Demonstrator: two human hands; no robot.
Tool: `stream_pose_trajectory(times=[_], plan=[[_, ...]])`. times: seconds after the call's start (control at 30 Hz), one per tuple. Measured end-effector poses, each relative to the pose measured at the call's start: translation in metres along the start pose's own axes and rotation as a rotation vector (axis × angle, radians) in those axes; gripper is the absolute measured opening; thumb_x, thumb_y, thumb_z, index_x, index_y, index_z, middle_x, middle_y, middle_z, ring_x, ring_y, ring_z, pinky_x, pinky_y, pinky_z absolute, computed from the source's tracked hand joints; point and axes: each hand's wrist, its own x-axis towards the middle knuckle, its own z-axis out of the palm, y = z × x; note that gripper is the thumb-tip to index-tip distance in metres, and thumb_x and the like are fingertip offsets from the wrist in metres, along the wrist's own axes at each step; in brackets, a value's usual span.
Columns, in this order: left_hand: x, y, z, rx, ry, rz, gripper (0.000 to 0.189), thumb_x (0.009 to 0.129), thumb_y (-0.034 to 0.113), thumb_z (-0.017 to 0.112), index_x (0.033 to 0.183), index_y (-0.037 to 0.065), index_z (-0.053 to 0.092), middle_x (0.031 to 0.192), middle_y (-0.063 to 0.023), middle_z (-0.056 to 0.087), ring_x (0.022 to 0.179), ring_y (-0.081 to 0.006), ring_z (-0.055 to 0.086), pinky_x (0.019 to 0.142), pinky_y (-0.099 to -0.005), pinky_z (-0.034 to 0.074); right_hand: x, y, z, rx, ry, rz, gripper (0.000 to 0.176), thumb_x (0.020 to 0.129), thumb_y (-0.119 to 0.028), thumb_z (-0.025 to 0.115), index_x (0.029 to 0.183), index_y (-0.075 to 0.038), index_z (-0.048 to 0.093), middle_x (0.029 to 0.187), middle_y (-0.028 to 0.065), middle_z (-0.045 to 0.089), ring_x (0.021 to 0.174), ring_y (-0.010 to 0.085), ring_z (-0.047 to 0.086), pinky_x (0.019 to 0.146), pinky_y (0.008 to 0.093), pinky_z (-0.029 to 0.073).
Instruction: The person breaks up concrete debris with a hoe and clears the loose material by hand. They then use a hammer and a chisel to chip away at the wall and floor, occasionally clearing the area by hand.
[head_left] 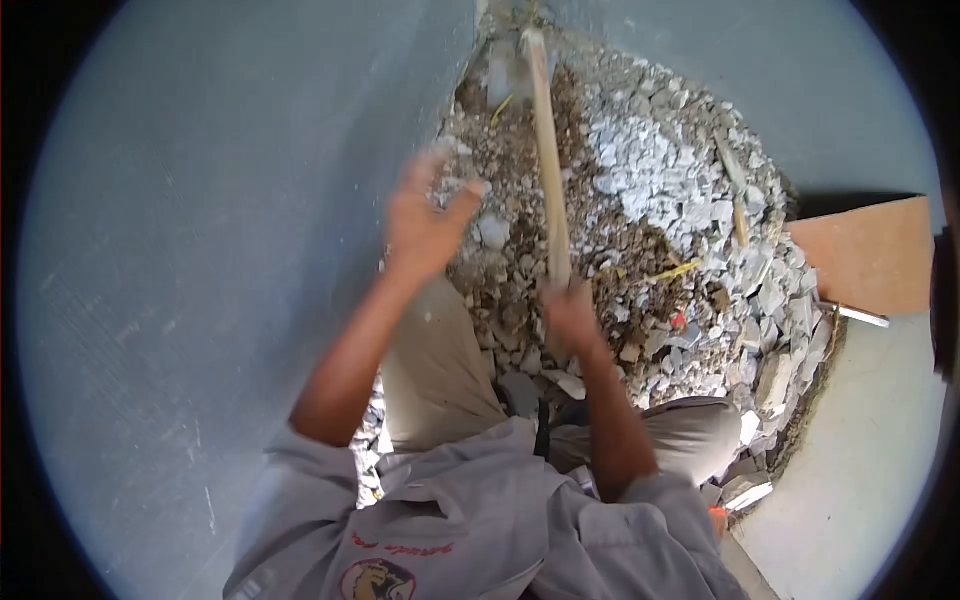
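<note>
My right hand is wrapped round the lower end of a long wooden tool handle. The handle points away from me over the broken rubble, and its far end reaches the corner of the dug area. What head it carries there is too blurred to name. My left hand is held out over the left side of the rubble, thumb and fingers apart, with nothing in it. Motion smears its fingertips. Brown soil shows among the stones near the handle.
A grey-blue wall borders the rubble on the left, another at the back right. Pale stone chips are heaped to the right. An orange-brown board stands beyond them, beside a white floor slab. My knees frame the near side.
</note>
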Motion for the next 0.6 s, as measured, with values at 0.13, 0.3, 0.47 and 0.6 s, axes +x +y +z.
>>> stream_pose_trajectory(times=[0.13, 0.3, 0.47, 0.6], plan=[[-0.008, -0.093, 0.143, -0.62, -0.495, -0.933, 0.088, 0.083, 0.044, 0.081, 0.143, -0.007, 0.042, 0.13, -0.0218, 0.059, 0.11, -0.0369, 0.064, 0.093, -0.048, 0.053, -0.1, 0.063, 0.014, -0.224, 0.111, -0.05, 0.039, 0.089, -0.031, 0.074, 0.098, 0.004, 0.061, 0.077, 0.0243, 0.067, 0.073, 0.0403, 0.069, 0.064, 0.0481, 0.052], [-0.028, -0.107, 0.191, -1.067, -0.444, -0.98, 0.021, 0.094, 0.023, 0.071, 0.098, 0.006, 0.059, 0.081, -0.0082, 0.062, 0.057, -0.0196, 0.056, 0.053, -0.037, 0.05, -0.133, 0.075, 0.033, -0.288, 0.147, -0.046, 0.046, 0.085, -0.035, 0.077, 0.1, 0.005, 0.062, 0.077, 0.0224, 0.068, 0.073, 0.0441, 0.068, 0.064, 0.046, 0.053], [-0.048, -0.027, 0.156, -0.903, -0.404, -0.785, 0.022, 0.091, 0.014, 0.074, 0.094, 0.0, 0.056, 0.074, -0.0037, 0.06, 0.051, -0.0136, 0.053, 0.042, -0.0292, 0.044, -0.137, 0.071, 0.042, -0.317, 0.065, -0.001, 0.036, 0.089, -0.028, 0.075, 0.1, 0.004, 0.062, 0.08, 0.0212, 0.07, 0.075, 0.0367, 0.072, 0.066, 0.043, 0.055], [0.031, 0.053, 0.126, -0.831, -0.421, -0.206, 0.029, 0.094, 0.023, 0.071, 0.102, 0.003, 0.052, 0.077, -0.0058, 0.062, 0.053, -0.0142, 0.057, 0.043, -0.0296, 0.049, -0.046, 0.016, 0.044, -0.027, 0.245, -0.212, 0.025, 0.089, -0.02, 0.074, 0.094, 0.003, 0.063, 0.075, 0.0134, 0.069, 0.068, 0.0178, 0.068, 0.062, 0.0349, 0.053]])
